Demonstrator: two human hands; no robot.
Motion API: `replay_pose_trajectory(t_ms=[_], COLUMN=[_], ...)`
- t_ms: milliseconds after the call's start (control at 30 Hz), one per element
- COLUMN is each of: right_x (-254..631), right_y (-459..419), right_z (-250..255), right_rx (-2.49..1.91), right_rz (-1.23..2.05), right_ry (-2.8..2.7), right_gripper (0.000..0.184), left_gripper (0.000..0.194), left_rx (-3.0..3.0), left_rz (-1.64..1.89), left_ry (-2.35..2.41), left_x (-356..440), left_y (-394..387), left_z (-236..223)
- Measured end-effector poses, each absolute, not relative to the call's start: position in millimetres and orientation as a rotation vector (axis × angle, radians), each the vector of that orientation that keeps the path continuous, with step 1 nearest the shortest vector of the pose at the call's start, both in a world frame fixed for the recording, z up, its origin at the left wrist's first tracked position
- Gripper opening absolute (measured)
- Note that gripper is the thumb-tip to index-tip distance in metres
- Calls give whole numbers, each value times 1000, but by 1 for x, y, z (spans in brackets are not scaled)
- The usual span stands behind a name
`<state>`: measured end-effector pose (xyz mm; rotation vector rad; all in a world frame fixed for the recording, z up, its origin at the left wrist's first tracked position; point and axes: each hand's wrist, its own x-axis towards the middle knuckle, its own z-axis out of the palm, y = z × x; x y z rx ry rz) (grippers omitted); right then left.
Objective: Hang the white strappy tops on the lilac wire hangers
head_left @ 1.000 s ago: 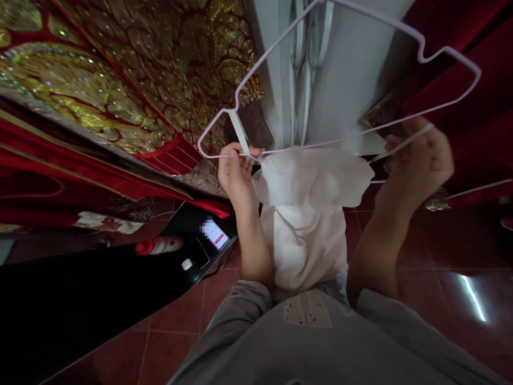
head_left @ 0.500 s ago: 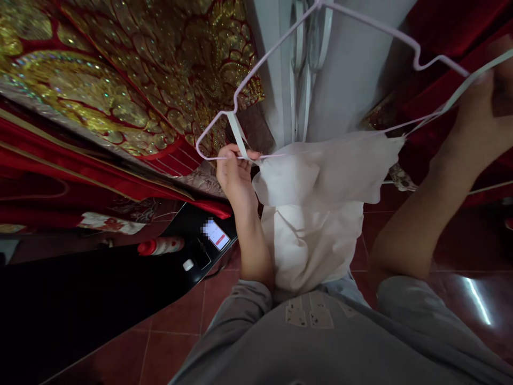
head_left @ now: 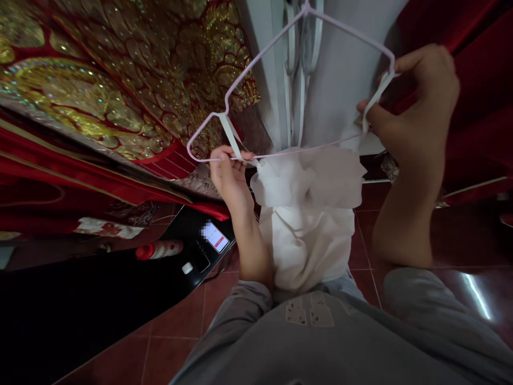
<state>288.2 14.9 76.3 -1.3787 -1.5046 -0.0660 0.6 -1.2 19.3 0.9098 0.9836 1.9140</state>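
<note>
A thin pale pink wire hanger [head_left: 256,59] hangs in front of me, its hook out of view at the top. A white garment [head_left: 308,214] drapes below its bottom bar. My left hand [head_left: 229,176] pinches the bottom bar at the left end, where one white strap [head_left: 226,131] loops over the hanger's shoulder notch. My right hand [head_left: 417,112] is closed on the other white strap [head_left: 374,101] and holds it against the hanger's right shoulder.
A red and gold embroidered garment [head_left: 120,85] hangs at the left. A black table [head_left: 80,299] below it carries a phone [head_left: 214,237] and a red-capped bottle [head_left: 158,249]. A white door frame [head_left: 340,64] stands behind the hanger. Dark red cloth [head_left: 481,80] hangs at the right.
My right hand pulled the right strap up and out to the right, then brought it inward onto the hanger's right shoulder. The left hand kept its grip.
</note>
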Motion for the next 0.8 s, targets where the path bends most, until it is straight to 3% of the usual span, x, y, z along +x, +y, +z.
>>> replay_pose_trajectory(t_ms=[133, 200, 267, 367, 433, 533, 667, 800], right_x=[275, 258, 239, 216, 208, 201, 186, 173], right_y=[-1, -15, -31, -45, -44, -38, -33, -32], right_z=[63, 50, 34, 13, 6, 9, 17, 10], right_rx=[-991, -836, -822, -968, -1028, -935, -751, -655], right_rz=[-313, -298, -112, 369, 670, 939, 1098, 1119], right_ry=[-1500, -1363, -1168, -1320, -1284, -1001, -747, -595], right_gripper=[45, 25, 12, 14, 2, 28, 20, 25], left_gripper=[32, 30, 27, 25, 24, 26, 26, 28], left_rx=[894, 886, 884, 886, 892, 916, 959, 1051], left_rz=[1878, 1881, 1897, 1930, 1943, 1941, 1957, 1935], left_ry=[969, 919, 864, 814, 806, 812, 796, 935], left_x=[1, 2, 3, 5, 7, 11, 19, 17], left_y=[-2, -3, -3, -4, -5, -9, -18, -28], left_z=[19, 17, 14, 12, 11, 10, 8, 3])
